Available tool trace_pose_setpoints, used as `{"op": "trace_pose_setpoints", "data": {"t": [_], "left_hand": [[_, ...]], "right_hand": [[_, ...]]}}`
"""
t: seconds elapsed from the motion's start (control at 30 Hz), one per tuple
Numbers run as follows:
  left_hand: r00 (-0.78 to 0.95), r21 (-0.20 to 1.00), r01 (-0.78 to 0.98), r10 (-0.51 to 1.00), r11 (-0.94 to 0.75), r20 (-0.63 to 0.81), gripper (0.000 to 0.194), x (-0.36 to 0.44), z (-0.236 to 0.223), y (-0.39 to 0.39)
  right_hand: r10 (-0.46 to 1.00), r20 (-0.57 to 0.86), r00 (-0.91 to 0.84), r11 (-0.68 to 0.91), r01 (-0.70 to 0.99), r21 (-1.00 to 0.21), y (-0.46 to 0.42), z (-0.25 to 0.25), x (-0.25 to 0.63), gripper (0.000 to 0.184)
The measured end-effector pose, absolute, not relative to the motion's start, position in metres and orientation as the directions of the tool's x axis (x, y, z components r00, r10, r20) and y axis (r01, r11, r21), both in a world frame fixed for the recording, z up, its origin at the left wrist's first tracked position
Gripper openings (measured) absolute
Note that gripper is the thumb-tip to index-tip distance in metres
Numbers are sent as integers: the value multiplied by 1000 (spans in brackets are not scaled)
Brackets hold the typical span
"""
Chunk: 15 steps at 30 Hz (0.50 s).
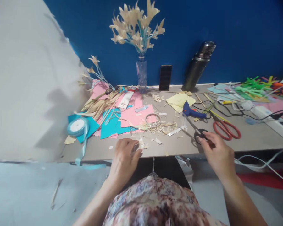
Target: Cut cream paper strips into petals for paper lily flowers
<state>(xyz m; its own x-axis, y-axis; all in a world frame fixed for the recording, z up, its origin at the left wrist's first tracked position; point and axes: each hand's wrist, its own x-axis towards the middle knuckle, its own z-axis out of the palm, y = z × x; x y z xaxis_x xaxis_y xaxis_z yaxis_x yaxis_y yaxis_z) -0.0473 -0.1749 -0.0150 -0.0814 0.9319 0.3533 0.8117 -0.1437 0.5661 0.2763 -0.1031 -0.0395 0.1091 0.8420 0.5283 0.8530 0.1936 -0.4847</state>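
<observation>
My right hand (218,153) is closed on the black handle of a pair of scissors (198,133) at the table's front edge. The blades point away and to the left, towards a blue glue gun (193,112). Red-handled scissors (226,129) lie just right of them. My left hand (126,153) rests at the table edge, fingers loosely bent and thumb apart, beside small white scraps (143,144). Ahead of it are a tape roll (153,125), shredded straw-coloured bits (166,128) and pink paper (129,118). I see nothing held in the left hand.
A vase (141,73) of dried-husk flowers (138,26), a phone (165,78) and a dark flask (196,69) stand along the blue wall. Light blue ribbon (76,126) hangs over the left edge. Cables and a power strip (273,122) lie right, near green pipe cleaners (252,89).
</observation>
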Motion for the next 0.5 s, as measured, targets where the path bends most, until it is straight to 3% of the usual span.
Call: {"op": "trace_pose_setpoints", "data": {"t": [0.1,0.2,0.5], "left_hand": [[35,400,899,937,-181,348,24,-57,-20,-165],[93,333,916,927,-222,363,20,-56,-22,-151],[-3,461,867,924,-187,381,10,-68,-26,-129]], "right_hand": [[823,565,54,195,908,-371,-94,-53,288,39],[804,595,12,217,925,-312,-90,-60,293,35],[764,645,35,251,904,-346,-91,-65,289,26]]}}
